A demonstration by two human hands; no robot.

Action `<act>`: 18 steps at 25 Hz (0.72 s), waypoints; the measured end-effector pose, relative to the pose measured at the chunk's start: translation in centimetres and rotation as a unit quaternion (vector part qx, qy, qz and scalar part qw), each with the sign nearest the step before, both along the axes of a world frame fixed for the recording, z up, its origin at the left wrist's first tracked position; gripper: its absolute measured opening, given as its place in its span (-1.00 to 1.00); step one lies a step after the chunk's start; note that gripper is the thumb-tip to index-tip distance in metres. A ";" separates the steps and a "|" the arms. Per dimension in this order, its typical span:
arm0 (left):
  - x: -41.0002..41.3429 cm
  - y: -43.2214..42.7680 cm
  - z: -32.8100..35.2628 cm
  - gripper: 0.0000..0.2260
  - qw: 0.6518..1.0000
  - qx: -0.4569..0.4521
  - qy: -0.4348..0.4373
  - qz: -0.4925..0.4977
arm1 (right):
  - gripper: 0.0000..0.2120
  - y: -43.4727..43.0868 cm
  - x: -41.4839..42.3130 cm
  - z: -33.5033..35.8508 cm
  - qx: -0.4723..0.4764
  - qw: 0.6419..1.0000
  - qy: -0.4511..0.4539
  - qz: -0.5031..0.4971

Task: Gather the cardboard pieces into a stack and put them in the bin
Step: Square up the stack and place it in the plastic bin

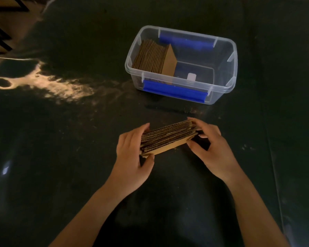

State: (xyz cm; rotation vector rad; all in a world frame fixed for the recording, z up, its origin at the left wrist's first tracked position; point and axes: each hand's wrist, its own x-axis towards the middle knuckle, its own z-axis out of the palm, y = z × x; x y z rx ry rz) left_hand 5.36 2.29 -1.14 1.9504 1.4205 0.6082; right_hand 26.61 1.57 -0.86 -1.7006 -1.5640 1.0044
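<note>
Clear plastic bin (pixel 228 50) on the dark desk (pixel 78 139) contains cardboard pieces (pixel 153 57) standing on edge against its left wall. Left hand (pixel 132 157) and right hand (pixel 212 148) each close on one end of a cardboard stack (pixel 168 138), near the bin.

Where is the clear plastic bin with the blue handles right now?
In the head view, the clear plastic bin sits on the dark table, upper right of centre, beyond both hands.
</note>
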 end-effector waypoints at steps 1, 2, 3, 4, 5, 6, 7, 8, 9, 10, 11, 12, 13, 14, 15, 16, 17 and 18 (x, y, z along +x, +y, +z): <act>-0.2 0.0 0.1 -0.35 1.000 0.014 0.021 0.003 | -0.46 -0.1 0.1 0.0 0.008 1.000 -0.012 0.001; -0.2 0.0 0.2 -0.34 0.999 0.013 0.028 0.008 | -0.46 -0.1 0.3 0.0 0.019 0.999 -0.029 0.004; -0.2 0.0 0.4 -0.34 1.000 0.003 0.026 0.014 | -0.46 -0.1 0.3 0.0 0.028 0.999 -0.045 0.007; -0.2 -0.1 0.4 -0.33 1.000 -0.005 0.023 0.020 | -0.47 0.1 0.3 0.0 0.035 0.998 -0.054 0.008; 0.0 -0.1 0.5 -0.33 0.999 -0.009 0.023 0.027 | -0.48 0.2 0.3 -0.1 0.041 0.998 -0.052 0.007; 0.2 -0.2 0.4 -0.33 0.999 -0.009 0.022 0.032 | -0.50 0.2 0.2 -0.1 0.048 0.998 -0.044 0.005; 0.3 -0.2 0.4 -0.33 0.999 -0.010 0.019 0.035 | -0.53 0.1 0.2 -0.2 0.054 0.998 -0.038 0.001; 0.5 -0.1 0.4 -0.34 0.999 -0.012 0.014 0.034 | -0.54 0.1 0.1 -0.2 0.058 0.998 -0.036 -0.002; 0.5 -0.1 0.3 -0.35 0.999 -0.018 0.011 0.032 | -0.56 0.0 0.0 -0.4 0.060 0.998 -0.036 -0.005; 0.5 0.0 0.2 -0.36 0.999 -0.026 0.013 0.028 | -0.56 -0.2 -0.1 -0.5 0.060 0.998 -0.036 -0.007; 0.4 0.0 0.1 -0.37 0.999 -0.036 0.020 0.026 | -0.57 -0.4 -0.3 -0.7 0.059 0.998 -0.032 -0.011; 0.3 -0.1 0.0 -0.38 0.998 -0.041 0.029 0.027 | -0.58 -0.6 -0.4 -0.7 0.055 0.998 -0.026 -0.015; 0.2 -0.1 0.0 -0.40 0.998 -0.039 0.035 0.030 | -0.59 -0.6 -0.4 -0.6 0.056 0.998 -0.019 -0.017; 0.2 -0.1 0.1 -0.41 0.998 -0.027 0.037 0.036 | -0.60 -0.6 -0.3 -0.4 0.063 0.998 -0.017 -0.018; 0.1 -0.1 0.2 -0.42 0.998 -0.013 0.036 0.043 | -0.60 -0.6 -0.3 -0.1 0.078 0.997 -0.020 -0.016; 0.0 0.0 0.2 -0.42 0.998 0.000 0.033 0.051 | -0.59 -0.4 -0.2 0.0 0.094 0.995 -0.026 -0.010; 0.0 -0.1 0.0 -0.42 0.998 0.001 0.031 0.055 | -0.59 -0.3 -0.2 -0.1 0.098 0.995 -0.031 -0.006; 0.0 -0.2 -0.3 -0.42 0.998 -0.009 0.036 0.053 | -0.60 -0.3 -0.3 -0.3 0.084 0.996 -0.030 -0.007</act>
